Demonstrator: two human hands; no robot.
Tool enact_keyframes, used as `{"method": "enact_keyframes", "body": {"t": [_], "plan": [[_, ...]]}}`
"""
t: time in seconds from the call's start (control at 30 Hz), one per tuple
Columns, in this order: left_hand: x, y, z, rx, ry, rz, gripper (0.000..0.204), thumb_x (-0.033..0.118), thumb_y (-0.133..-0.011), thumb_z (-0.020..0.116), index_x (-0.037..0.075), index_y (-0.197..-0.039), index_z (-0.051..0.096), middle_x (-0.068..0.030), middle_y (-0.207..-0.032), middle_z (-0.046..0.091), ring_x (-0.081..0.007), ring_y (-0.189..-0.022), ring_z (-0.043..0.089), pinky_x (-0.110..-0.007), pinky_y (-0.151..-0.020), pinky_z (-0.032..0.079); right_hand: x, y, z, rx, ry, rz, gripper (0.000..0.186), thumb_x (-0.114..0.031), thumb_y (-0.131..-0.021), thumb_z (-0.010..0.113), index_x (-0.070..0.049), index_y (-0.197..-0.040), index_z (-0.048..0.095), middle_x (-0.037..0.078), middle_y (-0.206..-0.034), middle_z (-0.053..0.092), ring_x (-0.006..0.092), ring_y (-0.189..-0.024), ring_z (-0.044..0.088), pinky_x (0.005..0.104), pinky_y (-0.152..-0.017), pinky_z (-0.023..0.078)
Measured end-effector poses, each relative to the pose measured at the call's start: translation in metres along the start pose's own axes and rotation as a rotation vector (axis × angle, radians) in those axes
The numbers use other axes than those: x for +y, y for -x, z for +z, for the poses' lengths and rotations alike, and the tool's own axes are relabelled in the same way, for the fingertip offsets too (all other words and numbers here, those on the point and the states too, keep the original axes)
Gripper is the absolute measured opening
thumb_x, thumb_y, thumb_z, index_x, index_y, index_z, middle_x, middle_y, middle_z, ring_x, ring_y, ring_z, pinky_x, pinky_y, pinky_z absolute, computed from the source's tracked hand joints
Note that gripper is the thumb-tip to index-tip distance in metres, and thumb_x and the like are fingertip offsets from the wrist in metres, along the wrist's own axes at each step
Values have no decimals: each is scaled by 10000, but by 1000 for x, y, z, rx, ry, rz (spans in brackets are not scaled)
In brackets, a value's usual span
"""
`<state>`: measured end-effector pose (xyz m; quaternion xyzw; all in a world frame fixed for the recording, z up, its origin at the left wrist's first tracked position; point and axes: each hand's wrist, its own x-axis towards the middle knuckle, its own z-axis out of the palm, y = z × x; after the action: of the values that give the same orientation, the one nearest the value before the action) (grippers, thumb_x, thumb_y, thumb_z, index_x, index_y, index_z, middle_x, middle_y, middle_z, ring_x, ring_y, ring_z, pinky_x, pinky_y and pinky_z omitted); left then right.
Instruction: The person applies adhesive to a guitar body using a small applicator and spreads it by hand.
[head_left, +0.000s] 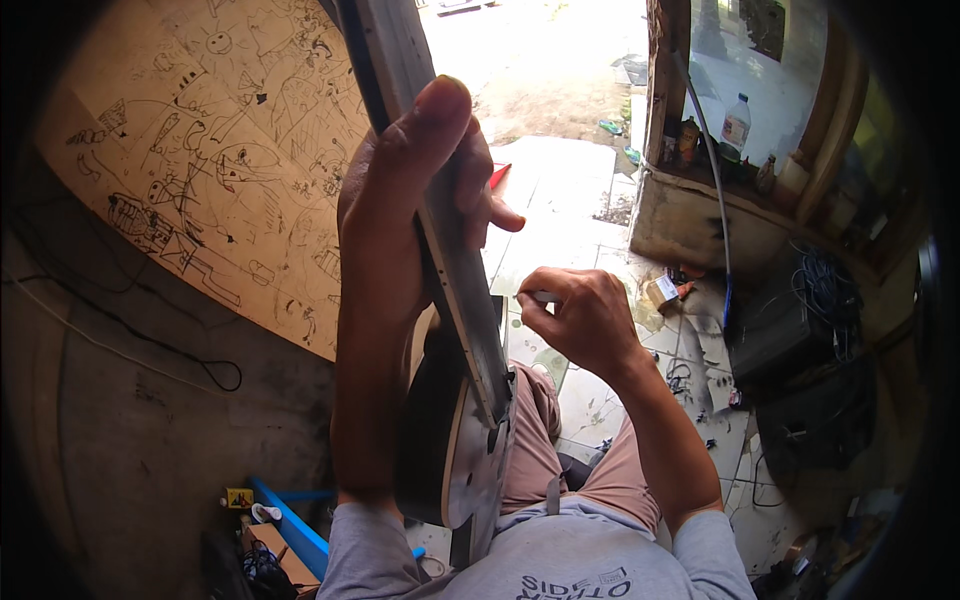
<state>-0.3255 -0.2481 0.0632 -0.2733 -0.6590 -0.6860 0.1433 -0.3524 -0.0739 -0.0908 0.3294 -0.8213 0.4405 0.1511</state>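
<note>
An electric guitar [437, 430] with a dark body and a long neck stands tilted up in front of me, its body low against my left side. Small dots run along the side edge of the neck. My left hand [410, 165] wraps round the neck high up, thumb on one side and fingers on the other. To the right of the neck, my right hand [580, 310] is closed in a pinch. Something small and pale [543, 296] shows between its fingers, too little to name. A thin dark edge stands just beside those fingertips.
At left, a large board [220, 160] bears pen drawings. A blue frame [290, 520] stands low left. On the right, a window ledge holds a plastic bottle [736, 125]; below are coiled black cables [822, 290] and a small box [662, 292] on the tiled floor.
</note>
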Motion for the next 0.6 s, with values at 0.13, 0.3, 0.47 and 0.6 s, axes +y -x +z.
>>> {"method": "enact_keyframes", "body": {"t": [0.13, 0.3, 0.47, 0.6], "plan": [[-1, 1, 1, 28, 33, -16, 507, 542, -1094, 497, 44, -1131, 584, -41, -709, 530, -128, -509, 556, -355, -648, 621, -7, 3, 1, -80, 2, -46, 73, -161, -866, 749, -105, -894, 785, 75, -776, 771, 235, -664, 755, 364, -641, 580], [0, 0, 3, 9, 32, -27, 511, 548, -1093, 499, 45, -1133, 582, -41, -710, 525, -128, -511, 552, -360, -651, 620, -8, 3, 2, -84, 57, -68, 65, -160, -869, 748, -107, -892, 778, 62, -770, 763, 240, -663, 748, 371, -630, 573], [1, 0, 4, 13, 13, -13, 516, 549, -1097, 488, 43, -1137, 578, -44, -715, 523, -127, -505, 544, -359, -648, 623, 0, -6, 8, -4, 96, -88, 58, -148, -880, 739, -104, -897, 772, 52, -770, 758, 241, -642, 733, 365, -620, 566], [0, 0, 3, 7, 16, -12, 524, 554, -1100, 473, 42, -1140, 574, -43, -718, 518, -124, -504, 540, -356, -643, 626, 3, -2, 7, 12, 15, -56, 62, -153, -885, 740, -100, -897, 770, 62, -793, 766, 242, -625, 726, 355, -623, 568]]}}
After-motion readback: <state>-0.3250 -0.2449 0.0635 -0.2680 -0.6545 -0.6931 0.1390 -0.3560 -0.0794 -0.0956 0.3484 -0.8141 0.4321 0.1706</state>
